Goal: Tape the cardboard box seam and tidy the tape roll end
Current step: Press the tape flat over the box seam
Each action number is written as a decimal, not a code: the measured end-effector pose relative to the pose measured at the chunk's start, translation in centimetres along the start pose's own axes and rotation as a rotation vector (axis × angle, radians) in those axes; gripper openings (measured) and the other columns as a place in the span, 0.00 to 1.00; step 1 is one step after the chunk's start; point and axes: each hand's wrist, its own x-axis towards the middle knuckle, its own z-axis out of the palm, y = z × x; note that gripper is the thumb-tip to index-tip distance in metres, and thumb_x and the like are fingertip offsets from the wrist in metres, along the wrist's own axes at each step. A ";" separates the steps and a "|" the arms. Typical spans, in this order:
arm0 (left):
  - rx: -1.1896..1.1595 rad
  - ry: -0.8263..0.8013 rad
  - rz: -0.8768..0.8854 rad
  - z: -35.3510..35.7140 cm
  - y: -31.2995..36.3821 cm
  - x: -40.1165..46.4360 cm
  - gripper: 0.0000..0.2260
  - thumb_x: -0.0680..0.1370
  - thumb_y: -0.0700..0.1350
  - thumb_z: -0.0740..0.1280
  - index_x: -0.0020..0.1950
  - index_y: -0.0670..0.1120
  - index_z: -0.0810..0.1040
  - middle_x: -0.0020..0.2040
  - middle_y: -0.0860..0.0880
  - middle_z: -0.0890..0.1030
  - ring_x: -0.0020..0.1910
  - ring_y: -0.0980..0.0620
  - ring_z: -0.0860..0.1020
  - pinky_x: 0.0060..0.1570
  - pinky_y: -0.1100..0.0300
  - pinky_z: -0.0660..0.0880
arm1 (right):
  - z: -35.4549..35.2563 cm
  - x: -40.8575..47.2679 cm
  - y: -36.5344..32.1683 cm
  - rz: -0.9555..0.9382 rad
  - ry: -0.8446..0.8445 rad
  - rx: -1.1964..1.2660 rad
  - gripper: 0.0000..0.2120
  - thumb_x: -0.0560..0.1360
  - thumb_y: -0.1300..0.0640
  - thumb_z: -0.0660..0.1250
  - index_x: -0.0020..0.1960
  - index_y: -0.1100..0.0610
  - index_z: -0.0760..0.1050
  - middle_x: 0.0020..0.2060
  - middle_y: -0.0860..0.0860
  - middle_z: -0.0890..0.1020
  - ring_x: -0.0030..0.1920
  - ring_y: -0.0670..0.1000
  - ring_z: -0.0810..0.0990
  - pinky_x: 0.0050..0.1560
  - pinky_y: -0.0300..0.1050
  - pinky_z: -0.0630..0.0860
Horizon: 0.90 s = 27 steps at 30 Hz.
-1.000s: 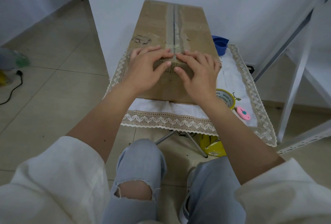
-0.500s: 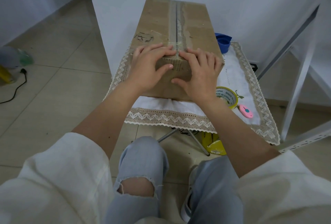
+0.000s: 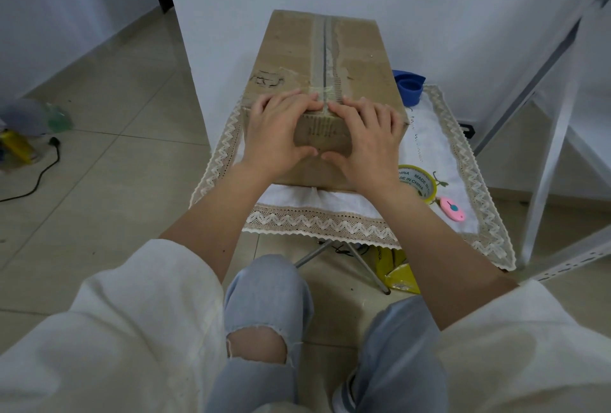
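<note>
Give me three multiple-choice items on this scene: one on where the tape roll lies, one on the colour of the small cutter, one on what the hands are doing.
1. Where does the tape roll lie?
A. On top of the box
B. On the cloth, right of the box
C. On the floor

2. What colour is the cutter?
A. Pink
B. Black
C. Green

3. What are the hands doing?
A. Holding the tape roll
B. Resting in the lap
C. Pressing flat on the box's near end

Answers:
1. B, the roll sits on the white cloth beside the box, by the right wrist.
2. A, its body is pink with a small teal spot.
3. C, the left hand and right hand lie on either side of the seam, fingers over the top edge and thumbs on the front face, gripping nothing.
</note>
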 end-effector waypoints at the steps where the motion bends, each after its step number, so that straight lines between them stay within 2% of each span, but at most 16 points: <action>1: 0.012 0.002 0.002 0.0 0.1 0.0 0.35 0.60 0.50 0.83 0.65 0.50 0.77 0.69 0.54 0.78 0.73 0.50 0.70 0.64 0.60 0.54 | 0.0 0.0 0.0 0.004 0.009 0.002 0.39 0.58 0.42 0.79 0.66 0.47 0.72 0.64 0.47 0.76 0.64 0.52 0.68 0.66 0.50 0.56; 7: 0.052 -0.048 -0.005 -0.4 0.4 -0.1 0.37 0.59 0.43 0.83 0.67 0.49 0.75 0.71 0.53 0.76 0.74 0.49 0.68 0.67 0.55 0.55 | -0.3 0.0 -0.3 0.009 -0.006 0.009 0.39 0.57 0.46 0.80 0.66 0.48 0.73 0.63 0.48 0.76 0.65 0.54 0.71 0.67 0.50 0.55; 10: 0.096 -0.051 0.009 -0.4 0.4 -0.4 0.38 0.59 0.35 0.78 0.67 0.48 0.74 0.72 0.53 0.75 0.75 0.49 0.68 0.67 0.56 0.55 | -0.6 -0.1 -0.4 0.008 -0.037 0.015 0.40 0.58 0.51 0.81 0.67 0.49 0.72 0.65 0.48 0.76 0.67 0.55 0.71 0.68 0.50 0.54; 13: 0.100 -0.042 -0.003 -0.4 0.7 -0.5 0.36 0.61 0.33 0.74 0.68 0.48 0.73 0.72 0.52 0.75 0.75 0.49 0.67 0.69 0.55 0.55 | -1.1 -0.2 -0.1 -0.032 -0.114 0.040 0.43 0.60 0.56 0.80 0.72 0.50 0.68 0.70 0.49 0.73 0.72 0.56 0.67 0.73 0.53 0.51; 16: 0.109 -0.062 -0.004 -0.7 0.9 -0.3 0.37 0.63 0.34 0.75 0.70 0.49 0.70 0.73 0.51 0.73 0.77 0.49 0.65 0.73 0.52 0.54 | -2.1 -0.6 0.4 -0.045 -0.164 0.097 0.43 0.65 0.55 0.78 0.75 0.52 0.63 0.74 0.52 0.67 0.75 0.55 0.63 0.77 0.57 0.50; 19: 0.072 -0.110 -0.020 -1.0 1.9 -0.2 0.44 0.65 0.42 0.79 0.77 0.51 0.62 0.78 0.48 0.65 0.80 0.49 0.58 0.78 0.47 0.49 | -3.3 -2.0 1.2 0.000 -0.020 0.139 0.34 0.70 0.54 0.74 0.73 0.54 0.67 0.73 0.53 0.69 0.73 0.55 0.66 0.75 0.57 0.58; 21: 0.024 -0.053 0.019 -1.0 3.4 -0.5 0.45 0.67 0.45 0.79 0.79 0.53 0.59 0.81 0.47 0.60 0.81 0.49 0.57 0.79 0.45 0.49 | -4.2 -3.4 2.0 0.052 0.082 0.157 0.28 0.72 0.53 0.72 0.70 0.54 0.70 0.71 0.54 0.72 0.70 0.56 0.70 0.71 0.54 0.64; 23: -0.054 0.066 0.089 -0.4 5.3 -1.0 0.38 0.70 0.42 0.76 0.77 0.50 0.65 0.77 0.47 0.67 0.77 0.47 0.64 0.76 0.48 0.56 | -5.0 -4.6 3.1 0.123 0.127 0.178 0.24 0.73 0.54 0.71 0.68 0.54 0.72 0.68 0.53 0.74 0.67 0.55 0.72 0.68 0.51 0.66; 25: -0.116 0.189 0.163 0.4 7.4 -1.7 0.26 0.73 0.37 0.72 0.70 0.47 0.73 0.67 0.47 0.77 0.67 0.48 0.74 0.67 0.54 0.68 | -5.7 -5.9 4.3 0.182 0.108 0.190 0.21 0.74 0.54 0.70 0.67 0.54 0.73 0.65 0.52 0.76 0.65 0.54 0.73 0.66 0.48 0.66; 27: -0.175 0.224 0.217 1.4 9.3 -2.3 0.19 0.74 0.35 0.70 0.64 0.44 0.78 0.58 0.47 0.82 0.58 0.49 0.77 0.57 0.56 0.75 | -6.5 -7.2 5.7 0.252 0.060 0.237 0.18 0.76 0.55 0.69 0.65 0.54 0.74 0.61 0.51 0.78 0.62 0.53 0.75 0.62 0.46 0.69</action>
